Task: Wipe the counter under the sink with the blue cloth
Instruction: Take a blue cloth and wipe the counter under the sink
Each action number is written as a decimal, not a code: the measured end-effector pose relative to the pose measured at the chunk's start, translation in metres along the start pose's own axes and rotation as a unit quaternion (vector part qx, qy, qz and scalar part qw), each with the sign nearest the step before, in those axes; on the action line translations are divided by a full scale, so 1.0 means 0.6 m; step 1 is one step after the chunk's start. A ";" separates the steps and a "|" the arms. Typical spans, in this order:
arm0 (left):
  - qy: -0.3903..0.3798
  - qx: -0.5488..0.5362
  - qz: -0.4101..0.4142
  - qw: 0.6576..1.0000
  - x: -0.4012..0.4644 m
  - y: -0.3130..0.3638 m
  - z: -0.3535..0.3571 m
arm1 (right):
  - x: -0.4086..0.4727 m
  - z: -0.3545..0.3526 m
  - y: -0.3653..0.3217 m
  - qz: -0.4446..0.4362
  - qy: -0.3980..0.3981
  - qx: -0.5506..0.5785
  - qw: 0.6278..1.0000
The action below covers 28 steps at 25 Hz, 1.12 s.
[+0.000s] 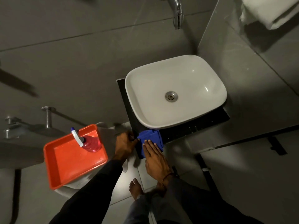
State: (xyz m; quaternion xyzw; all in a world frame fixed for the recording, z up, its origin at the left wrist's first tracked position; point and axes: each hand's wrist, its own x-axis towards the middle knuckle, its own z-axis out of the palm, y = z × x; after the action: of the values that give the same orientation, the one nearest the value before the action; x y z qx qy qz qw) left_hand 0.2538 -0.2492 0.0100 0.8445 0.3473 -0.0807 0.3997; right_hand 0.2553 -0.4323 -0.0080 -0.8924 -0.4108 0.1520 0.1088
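The blue cloth (pixel 150 143) lay folded on the near left corner of the black counter (pixel 194 126), just in front of the white sink (pixel 176 91) that sat upon that counter. The cloth's near edge overhung the counter's front edge slightly.

The right hand (pixel 155 157) rested flat on top of the cloth, palm down, fingers extended and held close together, fingertips pointing toward the sink. It pressed on the cloth rather than gripping it. A dark cord was visible at the right wrist.

The left hand (pixel 124 146) was at the counter's left front corner, fingers curled, with thumb and fingertips pinching the left edge of the cloth. A dark sleeve covered the left forearm.

An orange tray (pixel 71 165) stood to the left of the counter, well apart from the cloth, resting on a white fixture. A spray bottle (pixel 87 141) holding pink liquid stood upright in the tray's far right corner.

A chrome tap (pixel 178 15) projected from the wall above the sink. The sink bowl appeared dry, its drain (pixel 171 96) open.

A bare foot (pixel 135 188) stood on the tiled floor below the counter's front edge.
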 end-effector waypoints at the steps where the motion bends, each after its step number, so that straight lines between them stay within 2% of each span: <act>1: 0.018 -0.003 0.018 1.000 0.002 0.006 -0.008 | -0.002 0.002 0.004 -0.002 -0.024 -0.019 1.000; 3: 0.080 -0.006 0.062 0.995 0.015 0.031 -0.030 | 0.003 -0.008 0.017 -0.009 -0.034 -0.049 0.998; 7: 0.202 0.025 0.156 0.966 0.040 0.084 -0.066 | 0.019 -0.025 0.031 -0.027 -0.028 -0.039 0.998; 9: 0.201 0.076 0.216 0.952 0.050 0.112 -0.065 | 0.022 -0.024 0.034 -0.029 -0.016 -0.018 0.999; 12: 0.116 0.166 0.278 0.939 0.064 0.145 -0.045 | 0.022 -0.026 0.046 -0.040 -0.008 -0.003 0.999; 14: 0.091 0.209 0.280 0.932 0.073 0.156 -0.023 | 0.015 -0.033 0.083 -0.043 -0.012 -0.004 0.999; 19: 0.124 0.236 0.261 0.928 0.077 0.148 -0.017 | -0.015 -0.093 0.247 -0.017 -0.014 -0.019 1.000; 25: 0.141 0.238 0.232 0.932 0.065 0.164 -0.008 | -0.051 -0.209 0.527 0.105 0.015 -0.013 0.994; 28: 0.138 0.245 0.233 0.931 0.060 0.169 -0.008 | -0.057 -0.241 0.594 0.135 0.012 0.001 0.991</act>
State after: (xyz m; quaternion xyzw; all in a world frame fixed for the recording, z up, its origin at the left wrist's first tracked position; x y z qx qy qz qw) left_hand 0.3458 -0.2718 0.0610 0.9761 0.1619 0.0492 0.1363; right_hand 0.5357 -0.6965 0.0188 -0.9411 -0.2855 0.1553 0.0929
